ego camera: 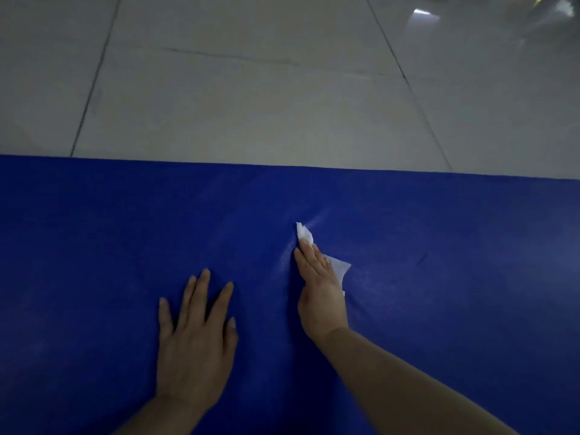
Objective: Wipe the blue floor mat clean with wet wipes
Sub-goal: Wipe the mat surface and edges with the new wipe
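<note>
1. Under the right hand (318,277) lies a white wet wipe (337,266), pressed to the blue floor mat (455,277) by flat, straight fingers; nothing is curled round it, so it is pinned, not gripped.
2. Two corners of the wipe stick out, one past the fingertips and one to the right of the palm. The wipe looks crumpled, so it may bunch or roll under the palm on a stroke and clean only a narrow strip.
3. Held by pressure alone, the wipe could slip out from under the hand if the push lightens.
4. Just to the left, the left hand (194,346) rests spread and flat on the mat, holding nothing. If it lifts, the mat may creep or ripple under the wiping.
5. Pale streaks show on the mat around the wipe; I cannot tell whether they are moisture or dirt. Patches could be missed in this dim light.
6. Beyond the mat's far edge lies the tiled floor (251,105); a long stroke could run the wipe onto it and pick up grit.
</note>
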{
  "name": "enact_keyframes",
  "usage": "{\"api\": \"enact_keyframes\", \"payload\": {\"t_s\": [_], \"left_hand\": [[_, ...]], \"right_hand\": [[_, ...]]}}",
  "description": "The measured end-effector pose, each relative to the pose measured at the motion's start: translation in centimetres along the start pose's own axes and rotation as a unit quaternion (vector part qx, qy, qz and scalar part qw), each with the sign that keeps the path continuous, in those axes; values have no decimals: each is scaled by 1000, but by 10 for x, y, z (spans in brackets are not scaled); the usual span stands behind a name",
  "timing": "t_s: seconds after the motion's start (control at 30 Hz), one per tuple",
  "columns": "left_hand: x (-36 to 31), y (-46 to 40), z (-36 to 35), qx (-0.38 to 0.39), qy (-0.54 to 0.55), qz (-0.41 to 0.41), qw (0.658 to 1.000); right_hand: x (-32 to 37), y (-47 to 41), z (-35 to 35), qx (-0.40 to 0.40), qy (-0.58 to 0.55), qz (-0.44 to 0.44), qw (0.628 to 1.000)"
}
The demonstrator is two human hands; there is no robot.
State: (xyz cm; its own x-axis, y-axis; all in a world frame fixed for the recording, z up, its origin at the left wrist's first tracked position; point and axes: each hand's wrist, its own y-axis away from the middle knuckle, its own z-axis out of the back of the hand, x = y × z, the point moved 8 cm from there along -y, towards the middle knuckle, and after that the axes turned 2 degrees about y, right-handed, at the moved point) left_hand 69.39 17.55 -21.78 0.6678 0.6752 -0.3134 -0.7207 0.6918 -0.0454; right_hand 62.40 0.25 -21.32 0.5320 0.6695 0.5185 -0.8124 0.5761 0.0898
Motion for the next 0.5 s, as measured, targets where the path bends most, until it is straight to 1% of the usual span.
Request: {"api": "enact_keyframes", "payload": {"t_s": [0.07,0.1,0.17,0.2,0.23,0.27,0.3,0.33,0.37,0.4,0.43,0.47,0.5], "left_hand": [[5,0,-10,24,-37,-6,999],[6,-2,-12,29,-48,-6,998],[4,-5,-13,36,-56,-8,998],[3,-4,-13,36,-59,-8,998],[4,-4,-14,37,-62,-8,997],[4,-3,-14,41,-64,-7,997],[5,-3,-13,47,-64,-7,997],[6,-3,-13,49,-63,-7,997],[6,-3,-11,49,-62,-9,997],[6,-3,-10,47,-62,-10,997],[6,-3,-9,43,-64,-11,997],[5,-3,-9,41,-65,-12,997],[5,-3,-8,38,-65,-11,997]], "right_hand": [[-12,-1,13,-12,-16,-4,1000],[-26,0,26,-39,-18,-34,999],[-61,6,54,-99,18,-136,986],[-71,12,60,-112,9,-174,978],[-67,16,60,-115,-5,-181,977],[-58,22,50,-107,-20,-168,980],[-38,29,38,-94,-15,-144,985],[-13,39,19,-70,-33,-113,991],[15,50,-5,-1,17,-45,999],[39,57,-27,57,36,-4,998],[58,60,-38,58,-5,27,998],[70,62,-45,45,-35,95,994],[60,59,-48,52,2,105,993]]}}
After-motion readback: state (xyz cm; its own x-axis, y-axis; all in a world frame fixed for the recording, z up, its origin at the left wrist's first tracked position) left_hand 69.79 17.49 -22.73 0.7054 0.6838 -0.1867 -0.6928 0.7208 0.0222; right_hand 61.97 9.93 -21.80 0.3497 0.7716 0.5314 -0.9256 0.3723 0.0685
